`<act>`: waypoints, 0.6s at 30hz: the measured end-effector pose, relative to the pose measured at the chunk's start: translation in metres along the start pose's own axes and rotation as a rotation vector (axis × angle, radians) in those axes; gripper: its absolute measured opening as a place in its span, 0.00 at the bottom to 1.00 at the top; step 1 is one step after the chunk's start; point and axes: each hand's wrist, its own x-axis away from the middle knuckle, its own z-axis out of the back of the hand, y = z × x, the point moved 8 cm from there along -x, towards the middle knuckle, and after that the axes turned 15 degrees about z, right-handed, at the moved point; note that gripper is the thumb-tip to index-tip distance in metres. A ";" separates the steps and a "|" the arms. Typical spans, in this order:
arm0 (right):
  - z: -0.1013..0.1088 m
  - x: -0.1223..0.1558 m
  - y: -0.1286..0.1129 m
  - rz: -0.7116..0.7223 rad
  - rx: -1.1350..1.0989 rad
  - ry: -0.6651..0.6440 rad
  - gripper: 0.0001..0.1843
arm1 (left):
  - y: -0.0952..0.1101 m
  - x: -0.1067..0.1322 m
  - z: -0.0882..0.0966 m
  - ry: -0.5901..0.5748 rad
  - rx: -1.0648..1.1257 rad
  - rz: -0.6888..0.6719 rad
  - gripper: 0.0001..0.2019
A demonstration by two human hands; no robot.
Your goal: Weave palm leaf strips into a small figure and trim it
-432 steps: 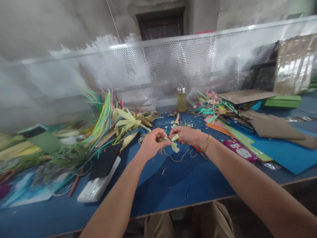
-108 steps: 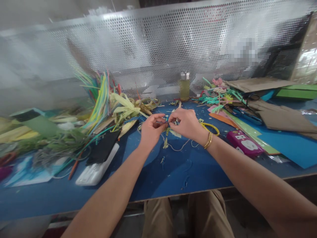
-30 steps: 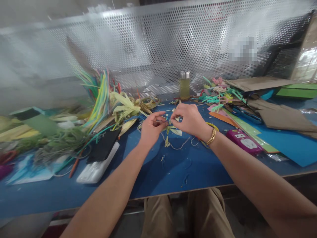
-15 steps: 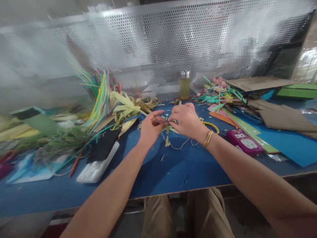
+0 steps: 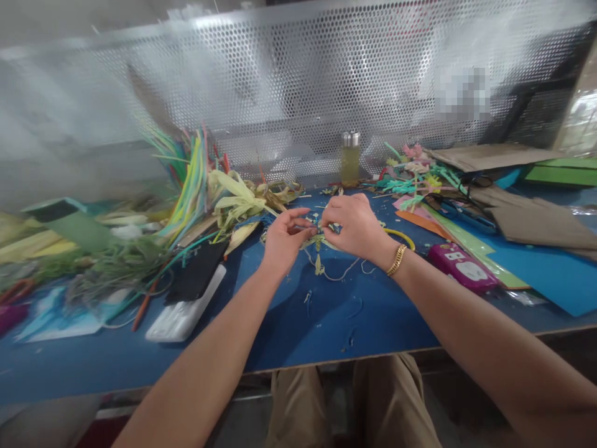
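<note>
Over the middle of the blue table (image 5: 280,330), my left hand (image 5: 288,239) pinches thumb and forefinger together, its other fingers loosely bent. Fingertip to fingertip with it, my right hand (image 5: 351,225) is also closed in a pinch. What they grip is small, dark bluish and mostly covered by the fingers. Just below the fingertips shows a pale yellow-green husk-like piece (image 5: 319,264) with a frayed end; whether it joins what I hold I cannot tell. A thin pale string (image 5: 338,278) curves across the table beneath. Beside my right wrist lies a yellow hoop (image 5: 405,236).
To the left are dried husks (image 5: 240,202), coloured strips (image 5: 191,180), a black phone-like slab (image 5: 196,274) and a white packet (image 5: 186,317). A lidded bottle (image 5: 350,160) stands by the perforated metal screen (image 5: 298,81). On the right lie a purple case (image 5: 461,267), coloured sheets (image 5: 536,267) and cardboard (image 5: 541,221).
My right fingertips have drawn slightly to the right, away from the left ones. The left hand keeps its pinch. The whole view has shifted a little.
</note>
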 end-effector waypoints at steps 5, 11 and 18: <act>-0.008 0.004 0.007 -0.090 -0.168 -0.023 0.04 | -0.005 0.000 0.001 -0.005 0.004 0.067 0.17; -0.021 0.011 0.017 -0.181 -0.290 -0.113 0.04 | -0.017 -0.001 -0.004 -0.057 0.041 0.166 0.14; -0.035 0.020 0.026 -0.225 -0.202 -0.270 0.05 | -0.038 -0.006 -0.010 -0.105 -0.017 0.250 0.13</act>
